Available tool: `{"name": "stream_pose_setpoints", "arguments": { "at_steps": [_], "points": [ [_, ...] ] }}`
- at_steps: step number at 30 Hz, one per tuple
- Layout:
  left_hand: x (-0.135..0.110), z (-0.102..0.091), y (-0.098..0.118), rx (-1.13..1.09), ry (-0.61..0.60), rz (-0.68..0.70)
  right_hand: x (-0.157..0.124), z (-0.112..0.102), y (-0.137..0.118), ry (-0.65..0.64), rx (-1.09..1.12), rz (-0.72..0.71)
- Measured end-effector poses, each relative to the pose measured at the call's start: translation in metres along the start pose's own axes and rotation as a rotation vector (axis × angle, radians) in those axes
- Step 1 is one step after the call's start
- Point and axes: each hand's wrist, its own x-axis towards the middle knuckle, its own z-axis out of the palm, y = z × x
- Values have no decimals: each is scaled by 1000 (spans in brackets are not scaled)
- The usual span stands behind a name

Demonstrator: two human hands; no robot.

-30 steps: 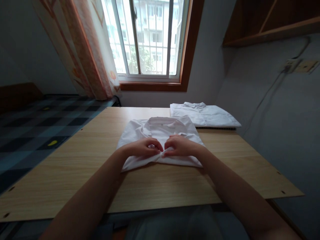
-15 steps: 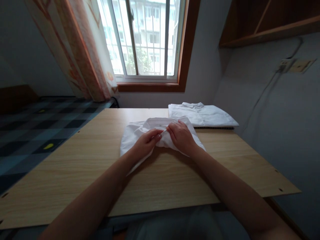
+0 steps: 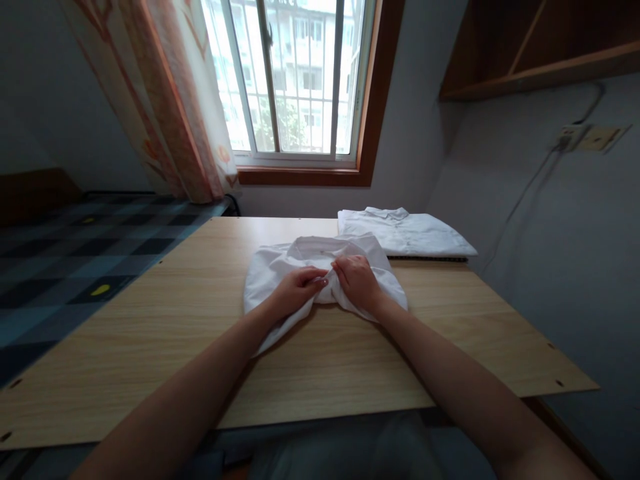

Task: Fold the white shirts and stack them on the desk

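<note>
A white shirt (image 3: 270, 263) lies bunched on the wooden tabletop (image 3: 320, 373) in front of me, its collar toward the far side. My left hand (image 3: 300, 287) pinches the front of the shirt near its middle, thumb and fingers together. Right beside it, my right hand (image 3: 356, 280) is closed on the same cloth, with the fingers curled over it. Between the two hands the fabric is gathered, and its near edge rises slightly off the table. The fingertips partly hide whatever detail of the cloth they hold.
A folded white shirt (image 3: 405, 230) rests on a dark-edged flat item at the back right. Left of the table is a bed with a checked cover (image 3: 115, 247). A curtain (image 3: 175, 100) hangs by the window; a wooden shelf (image 3: 545, 73) juts from the right wall.
Both hands have come slightly down and toward me, still gripping the shirt front. The near edge of the cloth has come nearer with them. The view has shifted a little.
</note>
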Motion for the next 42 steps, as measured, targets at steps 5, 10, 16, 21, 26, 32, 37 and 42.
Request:
{"name": "stream_pose_setpoints", "arguments": {
  "at_steps": [5,10,16,21,26,32,37,42],
  "points": [
    [-2,2,4,120,73,51,1,4,6,-30,114,1],
    [0,3,0,142,128,10,2,9,11,54,282,-9],
    [5,6,-12,84,100,-103,5,22,20,-14,631,107],
    [6,10,-12,202,141,-92,6,27,25,-106,896,202],
    [9,12,-9,149,128,-160,2,23,26,-211,1010,228],
    [8,16,-4,142,134,-175,-2,27,28,-290,1150,278],
    [6,17,-6,185,151,-137,-1,28,27,-288,1170,318],
    [6,2,-11,95,-5,-57,3,26,27,-122,1170,379]
  ]
}}
